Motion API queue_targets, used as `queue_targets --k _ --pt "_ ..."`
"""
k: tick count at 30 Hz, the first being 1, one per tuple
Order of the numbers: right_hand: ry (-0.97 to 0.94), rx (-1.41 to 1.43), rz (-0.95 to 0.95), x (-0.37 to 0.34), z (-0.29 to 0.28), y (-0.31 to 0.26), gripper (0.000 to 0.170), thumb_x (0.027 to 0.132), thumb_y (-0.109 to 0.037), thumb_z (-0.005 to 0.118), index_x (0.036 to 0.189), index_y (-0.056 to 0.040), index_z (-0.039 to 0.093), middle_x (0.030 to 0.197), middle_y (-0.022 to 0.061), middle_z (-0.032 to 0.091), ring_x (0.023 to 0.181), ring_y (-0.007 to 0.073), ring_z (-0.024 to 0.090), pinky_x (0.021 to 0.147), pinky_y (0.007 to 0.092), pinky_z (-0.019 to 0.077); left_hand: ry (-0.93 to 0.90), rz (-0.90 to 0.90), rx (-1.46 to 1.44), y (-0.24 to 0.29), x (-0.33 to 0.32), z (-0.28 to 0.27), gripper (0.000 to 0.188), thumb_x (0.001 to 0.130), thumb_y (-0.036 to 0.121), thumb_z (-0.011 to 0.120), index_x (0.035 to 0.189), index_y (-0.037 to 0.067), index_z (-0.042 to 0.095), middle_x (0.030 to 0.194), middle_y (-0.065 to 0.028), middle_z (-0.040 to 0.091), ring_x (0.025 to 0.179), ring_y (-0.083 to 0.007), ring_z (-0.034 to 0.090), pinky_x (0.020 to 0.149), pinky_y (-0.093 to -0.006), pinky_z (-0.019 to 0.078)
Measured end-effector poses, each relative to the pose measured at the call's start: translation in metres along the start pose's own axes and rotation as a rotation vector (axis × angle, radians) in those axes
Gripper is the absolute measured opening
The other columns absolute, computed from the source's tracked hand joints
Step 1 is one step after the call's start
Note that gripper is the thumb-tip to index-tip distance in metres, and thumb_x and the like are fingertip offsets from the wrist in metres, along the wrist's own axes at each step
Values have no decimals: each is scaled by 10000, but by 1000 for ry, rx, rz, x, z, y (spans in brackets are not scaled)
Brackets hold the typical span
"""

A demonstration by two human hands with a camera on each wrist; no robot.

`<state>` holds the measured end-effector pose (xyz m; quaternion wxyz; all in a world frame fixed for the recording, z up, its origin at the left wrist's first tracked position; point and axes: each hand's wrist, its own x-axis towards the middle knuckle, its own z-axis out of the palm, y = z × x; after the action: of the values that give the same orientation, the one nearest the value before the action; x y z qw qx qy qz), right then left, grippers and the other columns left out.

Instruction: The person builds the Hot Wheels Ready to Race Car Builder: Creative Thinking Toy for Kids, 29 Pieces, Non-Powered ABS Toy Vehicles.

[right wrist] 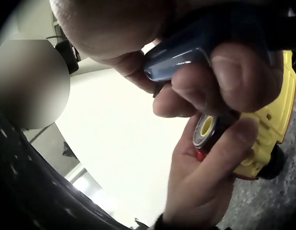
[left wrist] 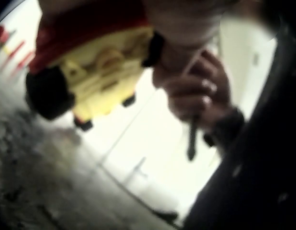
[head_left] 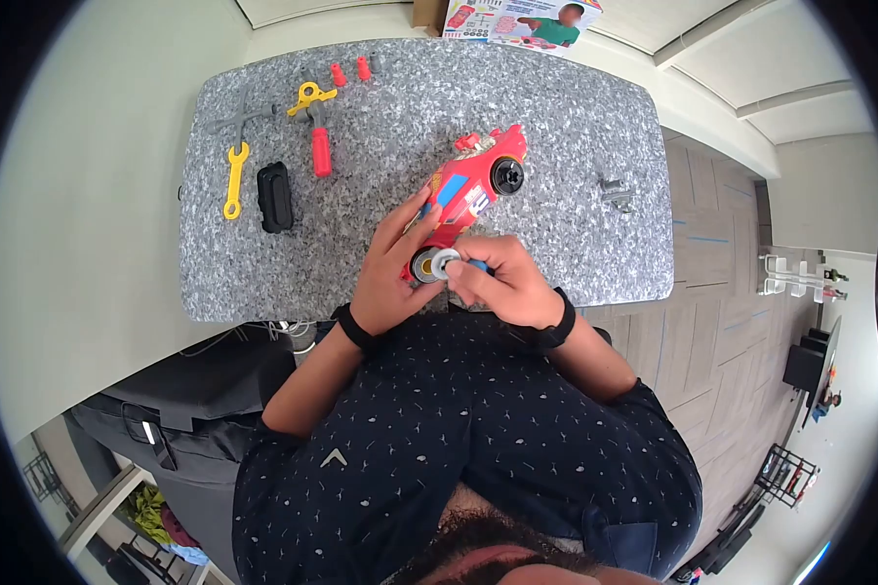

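Observation:
The left hand [head_left: 388, 278] grips a red toy car [head_left: 466, 195] by its near end, fingers spread over the body. At that end a wheel [head_left: 423, 265] shows a yellow centre [right wrist: 206, 126]. Close beside it, the right hand [head_left: 509, 283] pinches a light grey disc [head_left: 445, 262] at thumb and fingertips. Its fingers also curl round a blue handle [right wrist: 174, 62]; a dark shaft [left wrist: 191, 139] hangs below this hand in the left wrist view. The car's yellow underside [left wrist: 102, 84] faces the left wrist camera, blurred. Whether disc and wheel touch, I cannot tell.
On the speckled table [head_left: 361, 253], a yellow wrench [head_left: 235, 180], black tray-like part [head_left: 275, 197], red-handled tool [head_left: 321, 151] and red pieces [head_left: 363, 68] lie left and back. Grey parts [head_left: 617, 195] sit at the right. A printed box [head_left: 522, 21] stands behind.

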<state>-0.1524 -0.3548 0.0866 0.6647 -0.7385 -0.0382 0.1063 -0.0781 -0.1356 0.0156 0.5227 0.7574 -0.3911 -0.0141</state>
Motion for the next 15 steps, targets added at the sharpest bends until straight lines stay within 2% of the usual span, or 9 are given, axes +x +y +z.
queue_targets --k 1,4,7,10,13,15 --pt "-69 92 26 -1 -3 -4 294 1104 -227 732 921 0 696 698 172 609 612 295 614 626 418 485 -1 -5 4 1 0 0 908 833 150 926 1670 88 580 1775 -208 472 1612 -436 481 1309 -540 413" --pt "-92 -134 44 2 -1 3 318 1109 -259 715 930 4 716 716 195 651 636 366 655 646 451 499 -1 49 46 -1 1 3 908 832 154 931 1668 91 582 1771 -212 474 1606 -438 488 1307 -541 416" --pt "-21 -294 -10 -2 5 6 364 1099 -322 741 914 -8 727 737 206 673 667 404 677 660 481 508 9 77 65 -4 1 4 896 836 159 936 1660 88 590 1764 -218 479 1600 -439 497 1305 -542 418" --pt "73 -489 64 -3 5 5 397 1075 -360 787 881 -20 720 710 202 649 663 386 675 662 479 518 21 50 39 -1 0 4 880 842 159 938 1651 84 599 1755 -219 487 1597 -437 500 1303 -543 422" --pt "75 -401 84 -7 -3 8 348 1038 -336 844 933 -31 715 746 182 671 679 371 684 668 476 536 26 39 41 0 2 3 879 847 159 940 1652 80 597 1750 -217 491 1600 -434 498 1301 -544 424" --pt "158 -343 -13 -9 0 7 270 1000 -281 882 1025 -54 737 812 149 695 735 353 703 686 458 556 18 47 59 2 2 3 882 859 190 944 1659 73 591 1757 -212 490 1595 -427 507 1295 -534 431"
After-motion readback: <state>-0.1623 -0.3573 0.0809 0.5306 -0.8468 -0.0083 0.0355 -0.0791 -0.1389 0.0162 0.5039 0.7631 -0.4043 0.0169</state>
